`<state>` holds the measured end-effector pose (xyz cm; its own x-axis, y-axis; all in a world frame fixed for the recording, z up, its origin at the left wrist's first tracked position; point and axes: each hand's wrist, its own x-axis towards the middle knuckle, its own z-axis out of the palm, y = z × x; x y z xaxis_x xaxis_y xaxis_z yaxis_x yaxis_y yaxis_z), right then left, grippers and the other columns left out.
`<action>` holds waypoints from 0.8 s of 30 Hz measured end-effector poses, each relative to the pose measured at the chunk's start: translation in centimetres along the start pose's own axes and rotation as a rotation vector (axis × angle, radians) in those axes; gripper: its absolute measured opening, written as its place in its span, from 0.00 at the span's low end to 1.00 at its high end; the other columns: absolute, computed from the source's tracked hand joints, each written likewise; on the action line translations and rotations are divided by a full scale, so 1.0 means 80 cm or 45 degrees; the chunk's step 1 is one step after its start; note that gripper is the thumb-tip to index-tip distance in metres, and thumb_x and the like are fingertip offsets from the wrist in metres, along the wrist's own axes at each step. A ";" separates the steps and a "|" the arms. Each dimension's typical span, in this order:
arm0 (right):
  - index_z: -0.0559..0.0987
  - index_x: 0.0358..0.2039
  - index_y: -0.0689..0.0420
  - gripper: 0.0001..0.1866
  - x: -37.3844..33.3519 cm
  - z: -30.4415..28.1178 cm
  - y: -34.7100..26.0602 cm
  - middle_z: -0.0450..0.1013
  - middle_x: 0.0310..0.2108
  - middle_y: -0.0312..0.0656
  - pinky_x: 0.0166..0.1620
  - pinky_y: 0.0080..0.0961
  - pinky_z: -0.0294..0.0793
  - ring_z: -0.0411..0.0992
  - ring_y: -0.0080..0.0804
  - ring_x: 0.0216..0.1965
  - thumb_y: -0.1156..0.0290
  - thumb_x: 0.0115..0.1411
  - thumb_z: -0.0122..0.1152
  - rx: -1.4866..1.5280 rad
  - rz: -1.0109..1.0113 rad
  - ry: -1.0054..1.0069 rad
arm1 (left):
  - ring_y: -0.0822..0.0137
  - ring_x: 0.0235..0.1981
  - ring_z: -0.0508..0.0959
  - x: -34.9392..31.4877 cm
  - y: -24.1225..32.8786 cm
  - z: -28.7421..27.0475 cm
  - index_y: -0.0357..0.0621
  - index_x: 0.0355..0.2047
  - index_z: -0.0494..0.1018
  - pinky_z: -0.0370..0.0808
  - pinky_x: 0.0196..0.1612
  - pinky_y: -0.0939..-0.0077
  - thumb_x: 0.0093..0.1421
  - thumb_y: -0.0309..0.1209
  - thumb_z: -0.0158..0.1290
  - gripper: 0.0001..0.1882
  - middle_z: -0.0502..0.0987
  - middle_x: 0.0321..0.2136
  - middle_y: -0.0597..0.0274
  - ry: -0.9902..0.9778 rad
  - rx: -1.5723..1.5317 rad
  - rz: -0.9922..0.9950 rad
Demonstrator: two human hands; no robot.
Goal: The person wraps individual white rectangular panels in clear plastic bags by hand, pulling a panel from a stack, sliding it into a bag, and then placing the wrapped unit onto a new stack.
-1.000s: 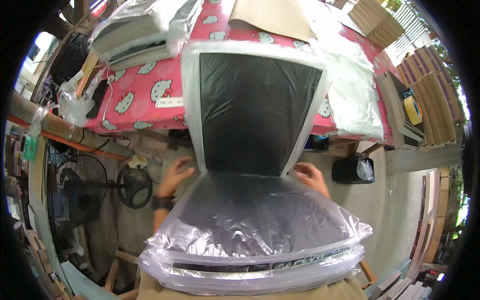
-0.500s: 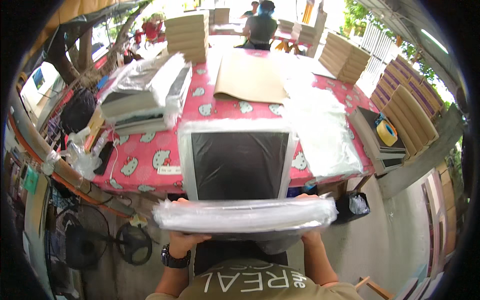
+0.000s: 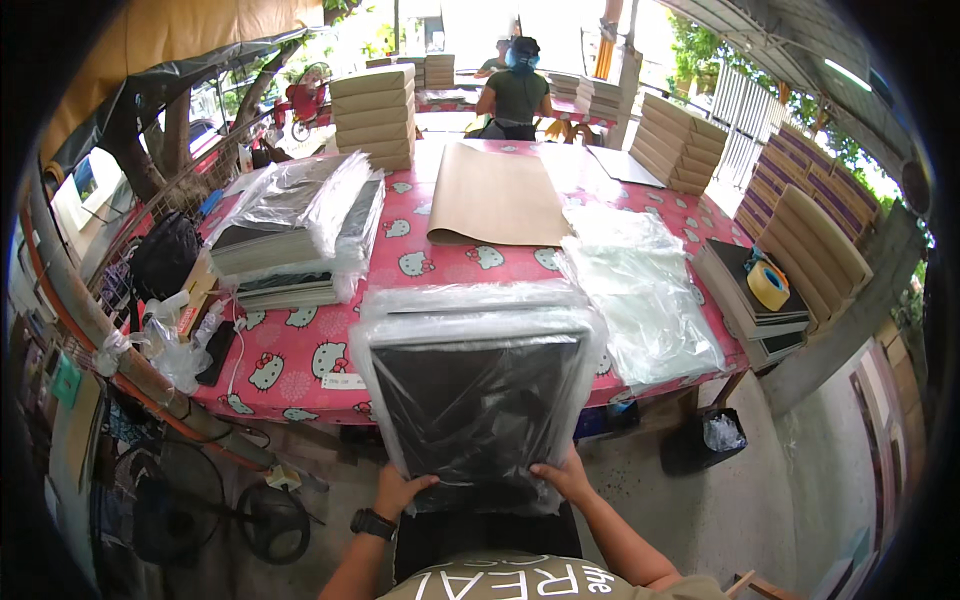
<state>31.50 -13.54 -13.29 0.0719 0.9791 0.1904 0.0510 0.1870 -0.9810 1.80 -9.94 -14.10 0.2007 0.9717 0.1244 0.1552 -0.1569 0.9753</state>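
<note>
My left hand (image 3: 403, 489), with a black watch at its wrist, grips the near left corner of a plastic-wrapped black panel with pale borders (image 3: 470, 410). On its near right edge, my right hand (image 3: 563, 476) has its thumb on top and the fingers hidden underneath. The panel slopes down toward me, its far part over the table's front edge. Behind its far edge shows another plastic-wrapped panel (image 3: 475, 296), partly covered. How many pieces I hold cannot be made out.
On the pink patterned table (image 3: 400, 262) lie wrapped panels (image 3: 290, 240) at left, brown paper (image 3: 497, 195) and clear plastic bags (image 3: 645, 300). A yellow tape roll (image 3: 768, 285) tops the right-hand stack. Below are a fan (image 3: 180, 500) and a black bin (image 3: 703, 440). People work beyond.
The wrapped panel was held edge-on near my body, above another on the table. Now it is tilted face up, its far part over that one, and my hands are lower and closer together.
</note>
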 end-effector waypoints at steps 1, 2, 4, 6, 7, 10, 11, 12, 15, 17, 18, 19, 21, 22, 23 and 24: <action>0.58 0.50 0.62 0.34 -0.014 -0.001 0.007 0.58 0.49 0.44 0.51 0.28 0.55 0.56 0.34 0.51 0.73 0.42 0.63 -0.087 0.004 0.000 | 0.65 0.37 0.73 -0.014 -0.009 0.004 0.32 0.39 0.66 0.67 0.42 0.74 0.40 0.29 0.61 0.26 0.74 0.34 0.55 0.022 0.007 -0.039; 0.58 0.50 0.62 0.34 -0.025 -0.002 0.013 0.57 0.50 0.45 0.51 0.28 0.55 0.56 0.34 0.51 0.73 0.42 0.63 -0.175 0.007 0.000 | 0.64 0.37 0.73 -0.016 -0.018 0.007 0.32 0.39 0.65 0.67 0.42 0.74 0.41 0.29 0.61 0.25 0.73 0.35 0.54 0.039 -0.036 -0.057; 0.60 0.49 0.62 0.32 -0.047 -0.002 0.023 0.59 0.48 0.46 0.50 0.28 0.56 0.57 0.36 0.50 0.73 0.42 0.63 -0.263 0.053 0.022 | 0.62 0.39 0.72 -0.028 -0.036 0.012 0.32 0.40 0.65 0.66 0.43 0.73 0.43 0.28 0.59 0.24 0.72 0.36 0.53 0.064 -0.113 -0.119; 0.62 0.48 0.61 0.31 -0.059 -0.004 0.029 0.61 0.46 0.48 0.49 0.28 0.57 0.59 0.38 0.48 0.72 0.42 0.63 -0.354 0.098 0.039 | 0.60 0.41 0.71 -0.056 -0.065 0.013 0.32 0.40 0.64 0.66 0.43 0.72 0.44 0.28 0.58 0.24 0.71 0.38 0.51 0.142 0.157 -0.078; 0.63 0.47 0.60 0.30 -0.058 -0.009 0.032 0.62 0.45 0.48 0.49 0.28 0.58 0.60 0.39 0.48 0.72 0.42 0.63 -0.405 0.100 0.051 | 0.59 0.41 0.70 -0.063 -0.072 0.014 0.32 0.41 0.64 0.66 0.43 0.72 0.44 0.28 0.57 0.23 0.70 0.39 0.50 0.179 0.288 -0.032; 0.65 0.45 0.60 0.28 -0.106 -0.020 0.101 0.64 0.42 0.50 0.47 0.29 0.60 0.62 0.42 0.45 0.71 0.42 0.63 -0.675 0.184 0.029 | 0.58 0.42 0.69 -0.087 -0.059 0.009 0.32 0.42 0.63 0.66 0.42 0.72 0.44 0.29 0.57 0.25 0.68 0.40 0.49 0.107 0.688 -0.378; 0.66 0.45 0.61 0.28 -0.122 -0.028 0.120 0.65 0.41 0.50 0.46 0.30 0.61 0.62 0.43 0.44 0.70 0.42 0.64 -0.788 0.218 0.009 | 0.59 0.42 0.69 -0.096 -0.070 0.002 0.32 0.42 0.62 0.66 0.42 0.72 0.44 0.29 0.57 0.26 0.68 0.40 0.50 -0.009 0.692 -0.350; 0.66 0.45 0.60 0.28 -0.124 -0.040 0.114 0.65 0.41 0.49 0.46 0.31 0.61 0.63 0.42 0.44 0.68 0.42 0.63 -0.776 0.231 -0.110 | 0.59 0.42 0.69 -0.105 -0.090 -0.014 0.33 0.43 0.62 0.66 0.43 0.72 0.44 0.30 0.57 0.26 0.68 0.40 0.51 -0.119 0.692 -0.314; 0.66 0.45 0.60 0.28 -0.081 -0.067 0.052 0.65 0.42 0.46 0.45 0.31 0.63 0.64 0.38 0.43 0.64 0.43 0.62 -0.527 0.155 -0.165 | 0.62 0.47 0.65 -0.055 -0.071 -0.064 0.35 0.49 0.58 0.61 0.49 0.69 0.44 0.32 0.55 0.32 0.64 0.46 0.54 0.139 0.050 -0.151; 0.65 0.47 0.60 0.29 -0.011 -0.067 -0.034 0.65 0.42 0.40 0.45 0.28 0.63 0.64 0.33 0.43 0.61 0.46 0.60 0.030 0.159 0.142 | 0.62 0.53 0.57 0.015 0.014 -0.076 0.36 0.55 0.49 0.53 0.55 0.68 0.46 0.35 0.53 0.39 0.57 0.52 0.54 0.220 -0.174 0.139; 0.62 0.50 0.59 0.32 0.024 -0.062 -0.074 0.63 0.44 0.42 0.45 0.27 0.63 0.62 0.32 0.45 0.61 0.46 0.60 0.049 0.055 0.092 | 0.61 0.56 0.53 0.052 0.067 -0.071 0.36 0.57 0.43 0.50 0.57 0.69 0.46 0.37 0.52 0.42 0.54 0.54 0.54 0.189 -0.261 0.269; 0.60 0.51 0.60 0.33 0.057 -0.053 -0.089 0.61 0.46 0.43 0.47 0.27 0.61 0.60 0.32 0.47 0.60 0.47 0.59 0.062 -0.013 0.112 | 0.61 0.56 0.53 0.082 0.091 -0.060 0.36 0.57 0.44 0.50 0.57 0.69 0.48 0.39 0.52 0.42 0.53 0.54 0.53 0.141 -0.181 0.199; 0.57 0.53 0.61 0.35 0.094 -0.034 -0.109 0.59 0.49 0.45 0.50 0.27 0.57 0.58 0.33 0.50 0.59 0.48 0.58 -0.035 -0.168 0.169 | 0.62 0.55 0.54 0.117 0.110 -0.047 0.37 0.56 0.48 0.50 0.56 0.70 0.50 0.44 0.50 0.38 0.55 0.54 0.54 0.103 -0.163 0.096; 0.56 0.53 0.62 0.35 0.113 -0.025 -0.115 0.58 0.50 0.46 0.52 0.27 0.55 0.57 0.33 0.51 0.59 0.49 0.57 -0.146 -0.272 0.206 | 0.62 0.55 0.55 0.137 0.105 -0.041 0.38 0.55 0.51 0.50 0.55 0.70 0.52 0.46 0.49 0.36 0.56 0.53 0.55 0.113 -0.225 0.080; 0.56 0.54 0.63 0.35 0.135 -0.022 -0.121 0.57 0.51 0.46 0.53 0.27 0.53 0.56 0.33 0.52 0.59 0.50 0.56 -0.250 -0.388 0.254 | 0.62 0.54 0.56 0.159 0.112 -0.040 0.40 0.54 0.54 0.50 0.55 0.71 0.53 0.48 0.47 0.34 0.58 0.52 0.56 0.117 -0.283 0.077; 0.56 0.54 0.64 0.34 0.146 -0.023 -0.128 0.57 0.51 0.46 0.54 0.27 0.51 0.55 0.33 0.53 0.59 0.52 0.54 -0.113 -0.376 0.264 | 0.63 0.54 0.56 0.171 0.119 -0.046 0.38 0.54 0.53 0.50 0.55 0.71 0.53 0.47 0.48 0.34 0.57 0.52 0.55 0.226 -0.227 0.228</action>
<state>33.64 -4.14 -0.98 0.2412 0.8453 0.4768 0.1853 0.4421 -0.8776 2.47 2.55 -2.44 0.0351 0.9494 0.3121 -0.0428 -0.3106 0.9496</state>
